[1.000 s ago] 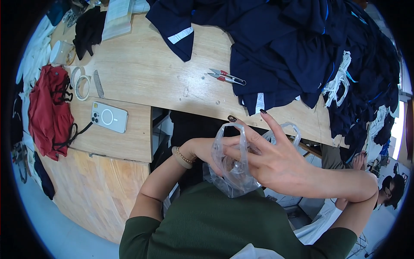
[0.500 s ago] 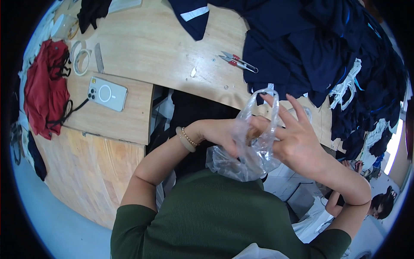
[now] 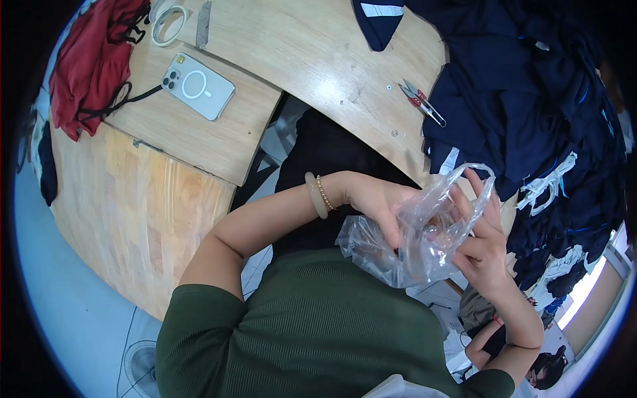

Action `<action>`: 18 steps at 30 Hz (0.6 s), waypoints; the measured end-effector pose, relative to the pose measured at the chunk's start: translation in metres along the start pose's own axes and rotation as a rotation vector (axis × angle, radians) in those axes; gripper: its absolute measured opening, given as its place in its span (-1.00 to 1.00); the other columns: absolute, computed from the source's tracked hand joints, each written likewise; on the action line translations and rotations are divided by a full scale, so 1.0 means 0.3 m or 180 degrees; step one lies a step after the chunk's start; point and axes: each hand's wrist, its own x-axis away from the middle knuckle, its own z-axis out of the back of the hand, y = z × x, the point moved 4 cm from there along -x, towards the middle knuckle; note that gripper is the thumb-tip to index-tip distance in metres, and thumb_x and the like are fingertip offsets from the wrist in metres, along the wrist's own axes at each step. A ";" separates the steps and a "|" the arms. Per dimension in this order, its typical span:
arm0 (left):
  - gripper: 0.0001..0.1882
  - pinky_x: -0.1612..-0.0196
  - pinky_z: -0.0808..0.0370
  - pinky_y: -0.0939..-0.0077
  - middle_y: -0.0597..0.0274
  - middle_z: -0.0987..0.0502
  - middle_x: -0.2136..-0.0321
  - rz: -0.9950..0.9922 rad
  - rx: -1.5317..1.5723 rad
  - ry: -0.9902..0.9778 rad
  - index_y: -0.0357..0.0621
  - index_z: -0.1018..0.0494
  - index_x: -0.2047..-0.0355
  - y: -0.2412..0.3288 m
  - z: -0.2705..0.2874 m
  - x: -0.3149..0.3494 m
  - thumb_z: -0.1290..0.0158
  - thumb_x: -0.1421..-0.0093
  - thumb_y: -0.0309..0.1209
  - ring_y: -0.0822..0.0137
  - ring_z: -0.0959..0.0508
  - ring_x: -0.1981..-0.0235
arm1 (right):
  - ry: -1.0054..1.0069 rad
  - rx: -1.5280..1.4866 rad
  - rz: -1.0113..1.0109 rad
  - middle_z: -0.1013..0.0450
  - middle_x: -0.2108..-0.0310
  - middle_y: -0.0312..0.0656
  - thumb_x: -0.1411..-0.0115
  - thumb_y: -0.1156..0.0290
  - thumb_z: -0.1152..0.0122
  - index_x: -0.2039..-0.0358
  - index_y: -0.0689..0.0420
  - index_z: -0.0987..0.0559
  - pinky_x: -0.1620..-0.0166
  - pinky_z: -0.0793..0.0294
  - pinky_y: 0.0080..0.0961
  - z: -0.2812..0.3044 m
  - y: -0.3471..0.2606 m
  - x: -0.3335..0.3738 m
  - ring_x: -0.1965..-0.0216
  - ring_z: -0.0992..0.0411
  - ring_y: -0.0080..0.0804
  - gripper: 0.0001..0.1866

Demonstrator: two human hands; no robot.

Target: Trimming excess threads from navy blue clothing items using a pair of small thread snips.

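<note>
- Head view: a pale wooden table [image 3: 312, 50] spans the far side, with a grained wooden section at left.
- Navy garments [image 3: 524, 93] lie heaped over its far right part.
- Red garment [image 3: 93, 66] with black cords, crumpled at the far left.
- Clear plastic bag [image 3: 424, 249], held up off the table, right of centre, in front of the person's green shirt [image 3: 325, 312].
- Right hand [image 3: 488, 249]: fingers partly curled, hooked through a handle loop and holding the bag from its right.
- Left hand [image 3: 378, 202]: thumb against the bag's left side; the other fingers are behind plastic, so I cannot tell whether they pinch.
- Silver smartphone [image 3: 199, 86], back up, right of the red garment.
- Red-handled thread snips [image 3: 424, 106], blades apart, just beside the navy heap.
- Tape roll [image 3: 155, 32], far left, beyond the smartphone.
</note>
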 end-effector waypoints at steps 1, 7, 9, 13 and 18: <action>-0.21 -0.05 -0.38 0.44 0.14 -0.42 0.05 -0.0065 0.0030 -0.0018 -0.27 -0.21 -0.10 0.006 -0.012 0.005 -0.31 0.18 -0.52 0.36 -0.43 0.04 | 0.0011 0.0023 -0.0003 -0.33 -0.13 -0.17 0.30 0.36 -0.37 0.44 -0.06 -0.68 -0.22 0.07 0.12 0.006 -0.016 0.003 -0.25 -0.08 0.15 -0.72; -0.13 -0.09 -0.33 0.43 0.12 -0.41 0.03 -0.0010 -0.0201 -0.0169 -0.27 -0.19 -0.12 0.010 -0.017 0.014 -0.37 0.22 -0.44 0.31 -0.39 -0.02 | -0.0026 -0.0168 -0.0036 -0.33 -0.13 -0.17 0.29 0.32 -0.37 0.43 -0.09 -0.69 -0.23 0.14 0.15 0.007 -0.048 0.014 -0.25 -0.04 0.17 -0.72; -0.11 -0.10 -0.32 0.43 0.12 -0.41 0.03 -0.0016 -0.0261 -0.0197 -0.27 -0.19 -0.12 0.011 -0.020 0.013 -0.38 0.23 -0.43 0.31 -0.39 -0.03 | 0.0070 -0.0311 -0.0122 -0.35 -0.12 -0.19 0.29 0.32 -0.37 0.40 -0.09 -0.69 -0.23 0.12 0.13 -0.002 -0.050 0.022 -0.25 -0.06 0.16 -0.70; -0.08 -0.12 -0.30 0.43 0.12 -0.39 0.01 0.0085 -0.0313 -0.0272 -0.25 -0.16 -0.15 0.032 -0.030 0.013 -0.37 0.25 -0.44 0.31 -0.37 -0.05 | 0.0181 -0.0583 -0.0160 -0.40 -0.06 -0.18 0.25 0.32 -0.38 0.37 -0.09 -0.69 -0.22 0.06 0.12 0.002 -0.050 0.028 -0.23 -0.08 0.17 -0.69; -0.01 -0.14 -0.27 0.42 0.12 -0.37 -0.01 -0.0149 -0.0261 -0.0372 -0.23 -0.05 -0.21 0.053 -0.051 0.006 -0.34 0.23 -0.47 0.31 -0.34 -0.07 | -0.0063 -0.0913 0.0153 -0.44 0.02 -0.05 0.18 0.50 -0.32 0.41 0.23 -0.64 -0.11 -0.28 -0.04 0.060 -0.086 0.016 -0.12 -0.25 0.19 -0.77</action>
